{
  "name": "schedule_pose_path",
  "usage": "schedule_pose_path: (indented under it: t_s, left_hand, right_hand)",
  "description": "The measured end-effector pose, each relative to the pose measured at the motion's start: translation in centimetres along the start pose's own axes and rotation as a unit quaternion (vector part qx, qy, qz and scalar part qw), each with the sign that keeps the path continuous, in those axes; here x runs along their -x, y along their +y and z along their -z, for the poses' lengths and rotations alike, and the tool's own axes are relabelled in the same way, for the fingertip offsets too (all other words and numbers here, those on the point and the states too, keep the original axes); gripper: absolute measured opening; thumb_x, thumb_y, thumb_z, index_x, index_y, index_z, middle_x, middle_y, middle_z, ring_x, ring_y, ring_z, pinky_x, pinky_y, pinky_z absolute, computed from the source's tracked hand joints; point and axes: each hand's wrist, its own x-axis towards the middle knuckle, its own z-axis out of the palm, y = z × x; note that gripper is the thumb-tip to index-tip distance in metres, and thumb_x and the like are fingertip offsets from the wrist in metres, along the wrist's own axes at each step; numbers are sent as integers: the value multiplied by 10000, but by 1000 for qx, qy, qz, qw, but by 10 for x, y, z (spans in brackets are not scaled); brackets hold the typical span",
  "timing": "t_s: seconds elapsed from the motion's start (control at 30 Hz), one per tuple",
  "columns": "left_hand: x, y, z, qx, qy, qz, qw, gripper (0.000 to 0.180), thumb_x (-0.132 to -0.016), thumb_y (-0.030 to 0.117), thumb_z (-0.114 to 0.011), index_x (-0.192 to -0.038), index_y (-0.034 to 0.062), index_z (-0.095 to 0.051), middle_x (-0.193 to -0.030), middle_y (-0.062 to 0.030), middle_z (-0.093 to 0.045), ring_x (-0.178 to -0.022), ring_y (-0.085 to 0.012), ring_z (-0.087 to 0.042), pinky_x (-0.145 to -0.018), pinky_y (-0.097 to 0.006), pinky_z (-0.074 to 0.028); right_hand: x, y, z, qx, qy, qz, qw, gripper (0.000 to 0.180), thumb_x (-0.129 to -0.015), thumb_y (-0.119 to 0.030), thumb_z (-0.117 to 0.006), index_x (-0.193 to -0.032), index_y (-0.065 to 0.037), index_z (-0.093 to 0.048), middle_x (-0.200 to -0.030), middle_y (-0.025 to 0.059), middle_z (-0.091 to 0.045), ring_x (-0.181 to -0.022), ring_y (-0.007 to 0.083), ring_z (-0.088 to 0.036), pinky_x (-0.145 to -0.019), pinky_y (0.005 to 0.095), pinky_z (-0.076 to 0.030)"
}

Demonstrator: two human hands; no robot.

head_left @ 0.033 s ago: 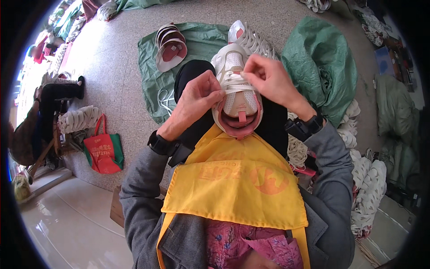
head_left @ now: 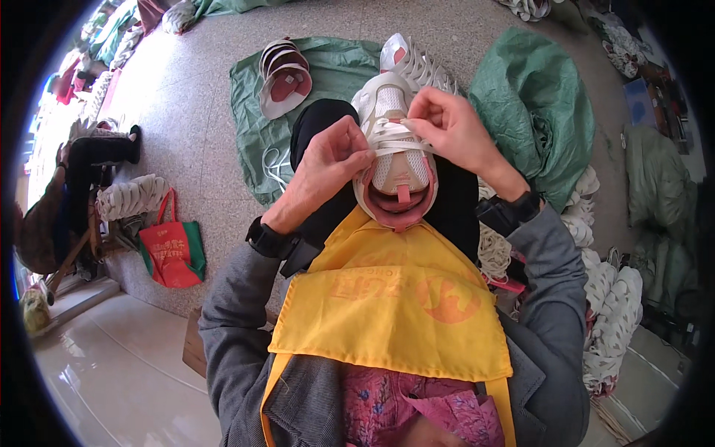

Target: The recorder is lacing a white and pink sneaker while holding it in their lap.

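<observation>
A white and beige sneaker upper (head_left: pixel 392 175) with a pink collar lining lies between my knees, its toe end pointing away from me. White shoelace (head_left: pixel 391 138) crosses its front in several rows. My left hand (head_left: pixel 337 155) is at the shoe's left edge, thumb and forefinger pinched on the lace. Over the right side of the lacing, my right hand (head_left: pixel 450 128) also pinches, apparently on a lace; its fingertips partly hide the eyelets there. A yellow apron (head_left: pixel 387 313) covers my lap below the heel.
Several nested shoe uppers (head_left: pixel 284 82) rest on a green sheet (head_left: pixel 249 112); more are lined up beyond the sneaker (head_left: pixel 424 67). A crumpled green sack (head_left: pixel 532 112) stands right. Bundles of white uppers (head_left: pixel 614 320) lie at lower right. A red and green bag (head_left: pixel 171 249) sits left, near another person's legs (head_left: pixel 100 160).
My right hand has shifted very slightly to the right. The left hand and the sneaker upper stay in place.
</observation>
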Motion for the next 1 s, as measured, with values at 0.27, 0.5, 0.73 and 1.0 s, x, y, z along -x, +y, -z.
schedule_pose_path:
  t_s: [0.27,0.5,0.73,1.0]
  left_hand:
    - [1,-5,3,49,4,-26,998,190,-941,46,-664,-986,101,-488,-854,57,-523,-730,-19,-477,-617,-190,-367]
    - [22,15,26,4,36,-24,999,193,-907,22,-648,-957,115,-486,-843,54,-514,-697,-29,-437,-597,-198,-324]
    - [84,40,92,38,109,-9,993,209,-870,-2,-640,-903,115,-470,-791,64,-472,-680,-33,-408,-586,-200,-281]
    - [94,11,93,-70,128,14,989,202,-915,18,-641,-883,121,-470,-784,64,-466,-703,-33,-399,-625,-206,-296]
  right_hand:
    - [12,-5,18,-282,-38,-124,951,185,-943,-123,-675,-1071,-6,-610,-824,-9,-603,-583,15,-459,-494,172,-366]
    - [18,5,19,-183,-39,-120,975,234,-918,-82,-691,-1126,-21,-602,-889,-29,-604,-639,-6,-498,-524,150,-390]
    - [12,20,6,-128,-47,-50,989,304,-847,-39,-746,-1116,-3,-609,-939,11,-651,-695,23,-557,-675,180,-490]
    - [33,16,3,17,29,-48,998,180,-876,-80,-729,-1015,2,-648,-877,7,-664,-593,3,-524,-529,205,-417]
